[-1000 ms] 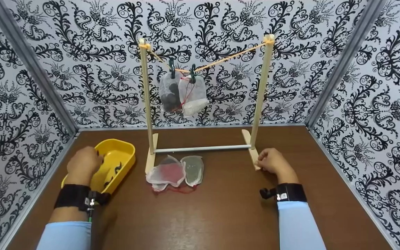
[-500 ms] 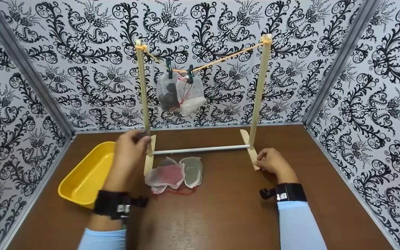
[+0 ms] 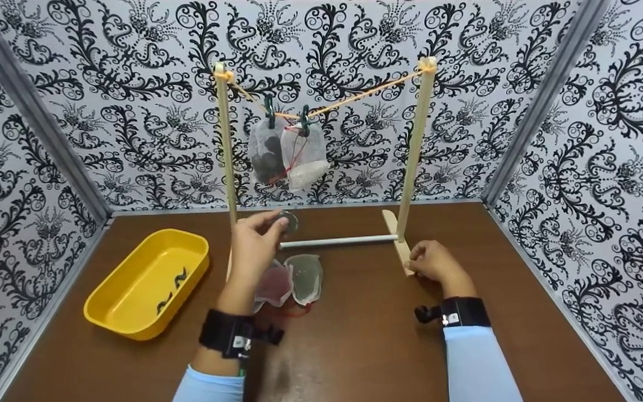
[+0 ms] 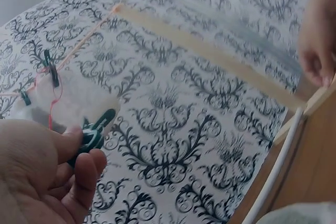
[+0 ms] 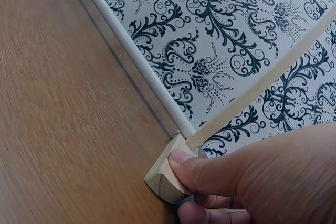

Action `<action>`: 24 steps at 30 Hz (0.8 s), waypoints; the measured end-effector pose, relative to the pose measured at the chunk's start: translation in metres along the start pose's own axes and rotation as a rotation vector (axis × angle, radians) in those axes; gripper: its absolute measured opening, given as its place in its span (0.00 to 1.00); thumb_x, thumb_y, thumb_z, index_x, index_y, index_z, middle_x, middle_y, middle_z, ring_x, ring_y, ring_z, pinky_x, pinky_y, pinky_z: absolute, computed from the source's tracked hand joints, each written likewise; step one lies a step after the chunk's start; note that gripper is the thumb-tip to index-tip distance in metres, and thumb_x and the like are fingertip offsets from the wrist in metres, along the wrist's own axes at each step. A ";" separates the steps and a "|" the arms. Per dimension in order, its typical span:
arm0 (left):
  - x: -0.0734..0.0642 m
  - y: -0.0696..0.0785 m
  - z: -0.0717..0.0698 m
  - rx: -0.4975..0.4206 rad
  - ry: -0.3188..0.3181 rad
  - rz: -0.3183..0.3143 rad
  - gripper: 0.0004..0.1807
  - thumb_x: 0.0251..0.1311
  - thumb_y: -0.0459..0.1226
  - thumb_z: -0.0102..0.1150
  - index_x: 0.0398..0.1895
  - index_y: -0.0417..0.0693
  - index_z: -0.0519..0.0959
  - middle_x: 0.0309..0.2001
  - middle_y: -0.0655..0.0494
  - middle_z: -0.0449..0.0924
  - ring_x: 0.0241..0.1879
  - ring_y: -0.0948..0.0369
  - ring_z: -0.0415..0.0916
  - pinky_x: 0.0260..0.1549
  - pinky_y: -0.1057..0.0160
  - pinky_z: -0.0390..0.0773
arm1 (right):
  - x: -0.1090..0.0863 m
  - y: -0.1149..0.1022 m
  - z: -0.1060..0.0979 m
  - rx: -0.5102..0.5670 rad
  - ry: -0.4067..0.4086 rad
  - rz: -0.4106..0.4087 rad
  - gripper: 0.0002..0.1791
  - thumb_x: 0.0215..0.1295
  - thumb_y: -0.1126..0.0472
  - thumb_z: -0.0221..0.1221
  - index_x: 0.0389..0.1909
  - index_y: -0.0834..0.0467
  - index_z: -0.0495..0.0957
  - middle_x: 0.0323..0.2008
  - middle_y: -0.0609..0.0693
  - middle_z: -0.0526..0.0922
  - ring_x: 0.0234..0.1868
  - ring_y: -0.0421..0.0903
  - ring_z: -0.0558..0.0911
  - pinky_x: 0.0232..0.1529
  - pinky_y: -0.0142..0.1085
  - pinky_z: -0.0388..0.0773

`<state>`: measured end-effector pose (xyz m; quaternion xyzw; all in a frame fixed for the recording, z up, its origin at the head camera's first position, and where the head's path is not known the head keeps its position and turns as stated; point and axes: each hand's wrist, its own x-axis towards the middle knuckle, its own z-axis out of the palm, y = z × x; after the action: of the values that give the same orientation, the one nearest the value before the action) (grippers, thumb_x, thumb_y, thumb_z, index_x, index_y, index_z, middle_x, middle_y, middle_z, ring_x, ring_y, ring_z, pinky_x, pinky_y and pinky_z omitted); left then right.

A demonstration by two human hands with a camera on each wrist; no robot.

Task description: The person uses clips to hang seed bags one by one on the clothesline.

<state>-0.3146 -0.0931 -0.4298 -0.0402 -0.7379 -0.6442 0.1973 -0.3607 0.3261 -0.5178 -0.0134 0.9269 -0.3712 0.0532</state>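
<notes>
My left hand [image 3: 255, 245] is raised near the left post and pinches a dark green clip [image 4: 94, 134] between thumb and fingers. My right hand [image 3: 437, 262] grips the front end of the wooden stand's right foot [image 5: 164, 176], thumb on top. Two mesh bags hang from the orange cord [image 3: 369, 91] by green clips: one bag with dark contents [image 3: 267, 153], one with white contents [image 3: 306, 162]. Below, a mesh bag with pink contents [image 3: 274, 286] and one with greenish-grey contents [image 3: 305, 278] lie on the table, the pink one partly hidden by my left hand.
On the left a yellow tray [image 3: 110, 283] holds a few dark clips. The stand has two upright posts, the right post [image 3: 417, 145] nearer my right hand, joined low down by a white rod [image 3: 344, 240]. Patterned walls enclose the brown table [image 3: 366, 335].
My left hand has come out of the yellow tray with a clip and moved right, past the left post. The right hand stays on the stand's foot.
</notes>
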 end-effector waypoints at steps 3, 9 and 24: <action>-0.006 0.000 0.004 -0.002 -0.045 0.005 0.13 0.74 0.30 0.73 0.57 0.34 0.91 0.33 0.39 0.92 0.20 0.64 0.80 0.19 0.70 0.82 | -0.001 -0.001 -0.001 -0.012 -0.002 0.001 0.11 0.70 0.65 0.74 0.43 0.66 0.83 0.32 0.52 0.83 0.29 0.42 0.82 0.31 0.32 0.79; -0.013 0.004 0.012 -0.003 -0.123 -0.003 0.12 0.74 0.30 0.73 0.57 0.37 0.92 0.35 0.41 0.93 0.22 0.65 0.82 0.20 0.71 0.82 | 0.000 -0.003 -0.004 -0.080 0.010 -0.009 0.13 0.70 0.61 0.76 0.43 0.66 0.85 0.38 0.57 0.89 0.36 0.47 0.85 0.36 0.36 0.82; -0.032 0.019 0.027 -0.222 -0.260 -0.104 0.13 0.77 0.30 0.69 0.58 0.32 0.90 0.35 0.46 0.93 0.24 0.65 0.85 0.21 0.69 0.84 | -0.046 -0.145 -0.004 0.183 0.040 -0.538 0.34 0.63 0.59 0.83 0.69 0.57 0.86 0.50 0.57 0.93 0.42 0.46 0.90 0.44 0.33 0.90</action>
<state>-0.2859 -0.0578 -0.4252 -0.1062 -0.6827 -0.7204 0.0610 -0.3177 0.2265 -0.4105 -0.2468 0.8534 -0.4545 -0.0644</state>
